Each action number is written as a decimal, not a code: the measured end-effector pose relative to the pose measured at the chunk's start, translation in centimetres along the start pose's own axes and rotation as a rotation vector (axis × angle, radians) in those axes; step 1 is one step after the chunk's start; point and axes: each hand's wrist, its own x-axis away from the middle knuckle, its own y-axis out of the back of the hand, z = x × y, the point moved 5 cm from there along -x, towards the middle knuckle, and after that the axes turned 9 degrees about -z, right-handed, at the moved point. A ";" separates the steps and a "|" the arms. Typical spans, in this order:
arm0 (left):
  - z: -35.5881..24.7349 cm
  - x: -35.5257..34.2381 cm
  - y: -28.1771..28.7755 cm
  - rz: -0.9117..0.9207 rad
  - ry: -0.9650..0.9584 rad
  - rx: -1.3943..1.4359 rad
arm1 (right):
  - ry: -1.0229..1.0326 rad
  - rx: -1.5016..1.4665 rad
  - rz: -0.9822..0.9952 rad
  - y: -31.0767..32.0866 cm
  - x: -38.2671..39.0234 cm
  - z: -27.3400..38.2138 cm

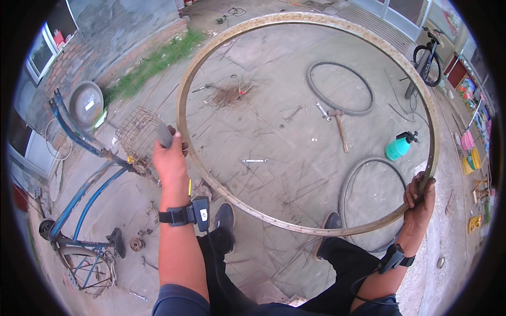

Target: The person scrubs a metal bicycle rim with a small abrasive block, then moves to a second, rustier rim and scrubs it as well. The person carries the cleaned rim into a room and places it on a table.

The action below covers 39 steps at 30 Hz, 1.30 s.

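A large bare bicycle wheel rim [311,18], rusty and without spokes, is held up in front of me. My right hand [420,197] is closed around its lower right edge. At the rim's left side, my left hand [171,155] grips a flat grey block [164,136] between thumb and fingers. The block looks like an abrasive piece, but its exact kind is unclear. It stands just outside the rim, and I cannot tell whether it touches it. Dark straps with small devices sit on both wrists.
A blue bicycle frame [79,138] with a wire basket [138,129] lies left. On the concrete are a hammer [341,131], wrenches [255,160], tyres [369,95], loose spokes and a teal spray bottle [398,148]. A basin [86,105] leans on the wall; a bicycle [429,60] stands far right.
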 end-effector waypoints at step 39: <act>-5.0 4.5 -2.2 0.168 -0.546 -0.172 | 0.217 0.572 0.187 -8.3 2.4 -0.8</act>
